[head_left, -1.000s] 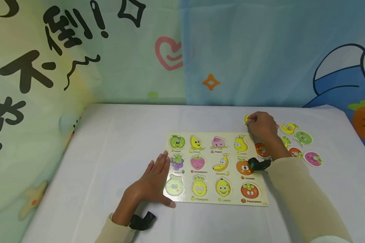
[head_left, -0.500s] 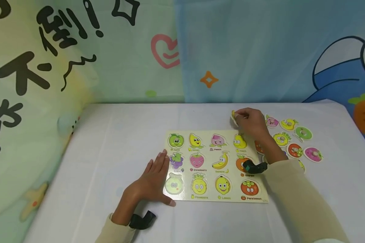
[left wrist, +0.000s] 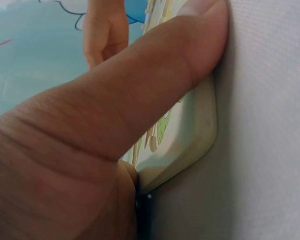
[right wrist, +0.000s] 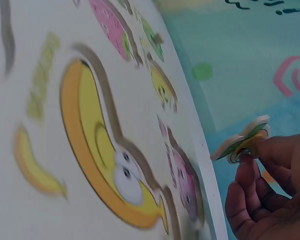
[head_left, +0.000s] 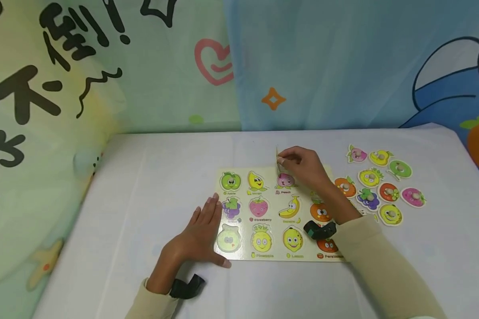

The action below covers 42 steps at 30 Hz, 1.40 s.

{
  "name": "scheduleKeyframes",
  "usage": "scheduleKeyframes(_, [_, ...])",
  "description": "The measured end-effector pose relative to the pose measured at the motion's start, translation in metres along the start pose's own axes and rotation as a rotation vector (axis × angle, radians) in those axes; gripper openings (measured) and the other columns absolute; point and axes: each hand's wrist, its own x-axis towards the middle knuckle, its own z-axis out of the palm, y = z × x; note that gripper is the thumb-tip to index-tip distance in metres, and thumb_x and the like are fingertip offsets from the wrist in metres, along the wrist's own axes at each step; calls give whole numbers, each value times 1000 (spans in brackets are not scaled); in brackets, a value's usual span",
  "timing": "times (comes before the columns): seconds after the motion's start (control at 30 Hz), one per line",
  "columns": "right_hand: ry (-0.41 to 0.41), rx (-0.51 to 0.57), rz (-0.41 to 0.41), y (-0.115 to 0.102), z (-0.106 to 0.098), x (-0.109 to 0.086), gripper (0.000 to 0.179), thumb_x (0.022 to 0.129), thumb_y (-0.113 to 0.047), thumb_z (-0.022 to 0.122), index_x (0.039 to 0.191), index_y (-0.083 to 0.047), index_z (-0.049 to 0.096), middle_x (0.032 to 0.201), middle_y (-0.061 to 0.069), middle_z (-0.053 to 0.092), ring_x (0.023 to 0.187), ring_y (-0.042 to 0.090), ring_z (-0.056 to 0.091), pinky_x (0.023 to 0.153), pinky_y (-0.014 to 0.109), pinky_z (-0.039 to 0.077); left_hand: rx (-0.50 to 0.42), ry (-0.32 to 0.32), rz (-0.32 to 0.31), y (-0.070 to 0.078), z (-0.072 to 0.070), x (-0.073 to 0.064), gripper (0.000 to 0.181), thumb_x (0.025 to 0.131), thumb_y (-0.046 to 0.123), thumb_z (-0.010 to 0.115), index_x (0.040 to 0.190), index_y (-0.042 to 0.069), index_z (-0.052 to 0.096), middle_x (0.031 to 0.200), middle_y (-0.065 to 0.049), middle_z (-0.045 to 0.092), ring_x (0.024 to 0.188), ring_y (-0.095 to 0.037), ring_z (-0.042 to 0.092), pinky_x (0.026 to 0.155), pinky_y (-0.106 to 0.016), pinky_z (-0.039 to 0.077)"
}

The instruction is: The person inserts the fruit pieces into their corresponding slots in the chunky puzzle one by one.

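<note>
My right hand point(head_left: 305, 168) pinches a small wooden puzzle piece point(right wrist: 240, 145) between thumb and fingertips. Yellow and green show on its face in the right wrist view; the head view has it edge-on, above the peach slot point(head_left: 285, 180). Beneath it lies the cream fruit puzzle board point(head_left: 277, 248), printed with labelled fruits. My left hand point(head_left: 197, 237) rests along the board's left edge, fingers straight, the thumb point(left wrist: 140, 80) against the near left corner. In the right wrist view the banana slot point(right wrist: 100, 135) is close by.
Several loose fruit pieces lie right of the board, among them an orange point(head_left: 345, 187), grapes point(head_left: 368, 199) and a pink dragon fruit point(head_left: 413, 197). White cloth point(head_left: 163, 164) covers the table. A printed curtain point(head_left: 323, 66) hangs behind it.
My right hand has carried the yellow piece leftward from beside the loose pieces to above the board's far edge, turning it edge-on. The left hand has stayed in place.
</note>
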Motion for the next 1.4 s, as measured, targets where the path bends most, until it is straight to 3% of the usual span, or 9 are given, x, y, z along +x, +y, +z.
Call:
scheduleKeyframes(0.17, [-74,38,9,-8,16,-3,19,95,-18,65,106,-3,69,94,10,67,77,25,62,64,31,51,-2,4,0,0,-2,0,141,57,53,89,155,0,3,162,-13,-10,147,-27,-11,116,-50,2])
scheduleKeyframes(0.43, [-184,-26,54,-11,32,-8,13,92,-18,68,100,-7,70,88,5,67,76,20,61,65,31,50,-11,-6,14,-1,0,1,142,58,54,89,154,-1,0,161,-13,-12,147,-27,-12,116,-50,1])
scheduleKeyframes(0.9, [-198,-164,-17,-17,39,-2,10,90,-12,67,98,-7,71,83,4,62,75,19,54,69,33,46,13,-13,2,-1,0,1,142,58,56,88,154,0,0,161,-12,-13,146,-26,-13,116,-48,1])
scheduleKeyframes(1.4, [-142,-200,-1,-16,54,-5,15,90,-16,69,101,-7,75,85,3,65,73,19,53,68,34,45,8,-25,-6,0,-1,1,142,59,55,88,154,-2,0,161,-12,-13,147,-26,-13,116,-48,0])
